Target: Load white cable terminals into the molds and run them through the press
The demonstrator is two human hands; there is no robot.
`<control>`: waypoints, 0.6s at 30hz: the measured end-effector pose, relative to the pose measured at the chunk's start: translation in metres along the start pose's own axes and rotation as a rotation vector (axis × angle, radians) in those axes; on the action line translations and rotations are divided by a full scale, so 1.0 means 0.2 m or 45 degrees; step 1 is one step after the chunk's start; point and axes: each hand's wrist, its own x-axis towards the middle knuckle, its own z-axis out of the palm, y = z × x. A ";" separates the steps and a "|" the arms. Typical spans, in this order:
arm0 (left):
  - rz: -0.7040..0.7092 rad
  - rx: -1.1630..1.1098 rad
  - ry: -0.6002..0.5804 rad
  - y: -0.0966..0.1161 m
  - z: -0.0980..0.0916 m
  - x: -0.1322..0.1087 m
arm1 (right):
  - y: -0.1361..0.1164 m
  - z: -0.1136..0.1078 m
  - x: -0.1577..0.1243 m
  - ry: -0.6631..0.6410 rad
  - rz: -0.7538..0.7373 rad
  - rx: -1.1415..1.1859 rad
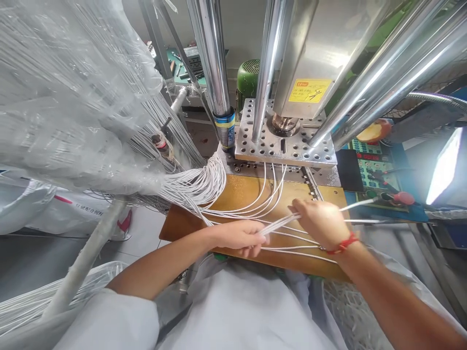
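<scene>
My left hand [241,237] is closed on a small bunch of thin white cables [279,224] over the brown work board [237,192]. My right hand [321,221], with a red string at the wrist, grips the same bunch a little further right; cable ends stick out past it toward the right. More white cables loop from the board up under the perforated metal plate [292,148] of the press. A thick bundle of white cables [197,184] comes in from the left.
Chrome columns [213,58] and the press head with a yellow warning label [309,90] rise behind the board. Clear plastic wrap over cable stock [73,97] fills the left. A control panel [372,167] and a bright lamp [445,165] sit right. White cloth covers my lap.
</scene>
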 end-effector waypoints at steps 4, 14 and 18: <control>0.032 -0.547 -0.026 -0.07 0.11 0.14 | -0.04 0.11 0.04 -0.040 -0.329 0.124; 0.083 -0.799 0.030 -0.10 0.13 0.25 | 0.08 0.23 0.03 0.044 -0.383 0.106; 0.071 -0.795 0.046 -0.10 0.13 0.27 | 0.14 0.22 0.04 0.210 -0.303 0.054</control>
